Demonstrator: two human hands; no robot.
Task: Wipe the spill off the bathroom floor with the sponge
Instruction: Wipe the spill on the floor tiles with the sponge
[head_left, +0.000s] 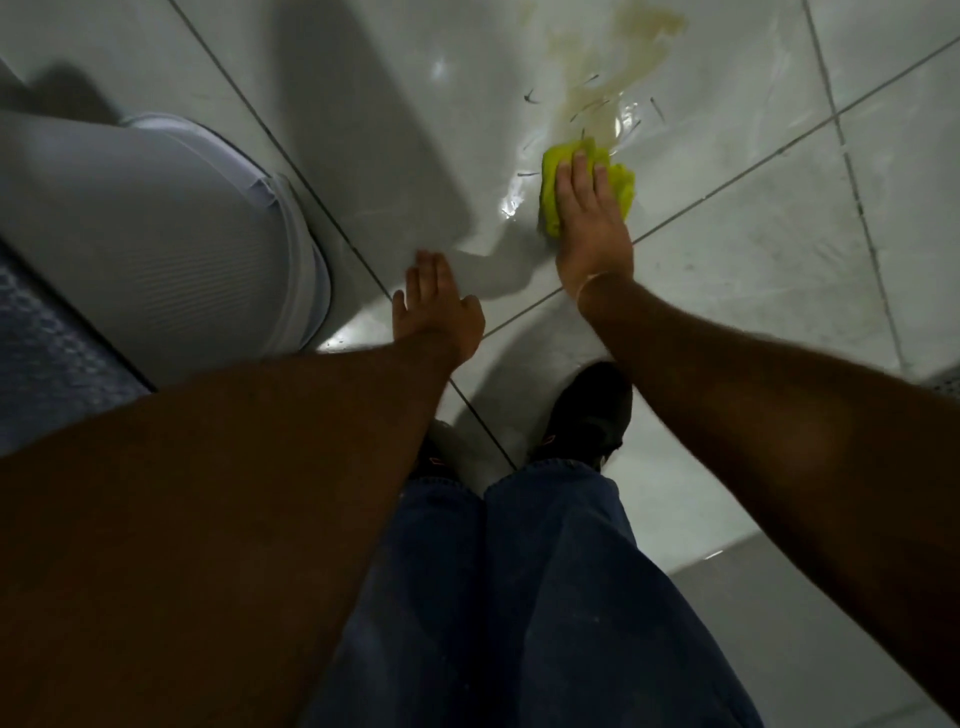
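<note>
Your right hand (589, 218) lies flat on the sponge (623, 189), fingers together and pressing down rather than clamped around it, just right of the frame's center and a little above. The sponge sits at the near tip of the spill (608, 78), and that is the relation to work from: the yellowish streak runs away from your hand toward the top of the frame, its long axis leaning slightly right, with small dark flecks scattered along it. Most of the spill looks unwiped, so the next stroke probably wants to go forward along that axis, toward the upper edge. Your right arm is stretched nearly straight from the lower right, which leaves little reach. Your left hand (436, 306) is open, fingers spread, empty, just left of center and near the floor (779, 234); whether it touches the tile you cannot tell. It is well short of the spill, so the right hand is the nearer one.
</note>
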